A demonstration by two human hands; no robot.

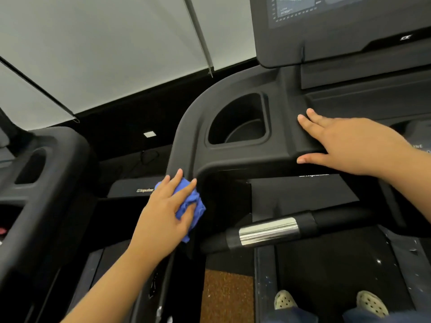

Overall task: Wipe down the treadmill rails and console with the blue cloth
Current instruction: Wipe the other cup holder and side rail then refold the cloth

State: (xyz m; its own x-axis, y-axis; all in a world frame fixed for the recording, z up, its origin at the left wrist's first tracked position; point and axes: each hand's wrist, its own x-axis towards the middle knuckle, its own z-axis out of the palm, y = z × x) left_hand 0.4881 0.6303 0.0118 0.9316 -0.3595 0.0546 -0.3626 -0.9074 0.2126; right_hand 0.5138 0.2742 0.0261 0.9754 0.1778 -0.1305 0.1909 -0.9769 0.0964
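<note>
The crumpled blue cloth point(190, 203) sits against the top of the treadmill's left rail point(180, 145), just below where the rail curves into the console. My left hand point(166, 213) presses the cloth onto the rail, fingers stretched up along it and thumb pinching the bunched fabric. My right hand point(345, 143) lies flat on the black console ledge point(283, 136), fingers straight and thumb hooked over its front edge. The console screen point(293, 10) is at the top right, partly cut off.
A deep cup holder point(238, 122) opens in the console between my hands. A black grip bar with a silver sensor band point(268, 231) crosses below. My two shoes point(283, 299) stand on the belt. A neighbouring treadmill's rail point(42, 173) is at the left, in front of a window blind.
</note>
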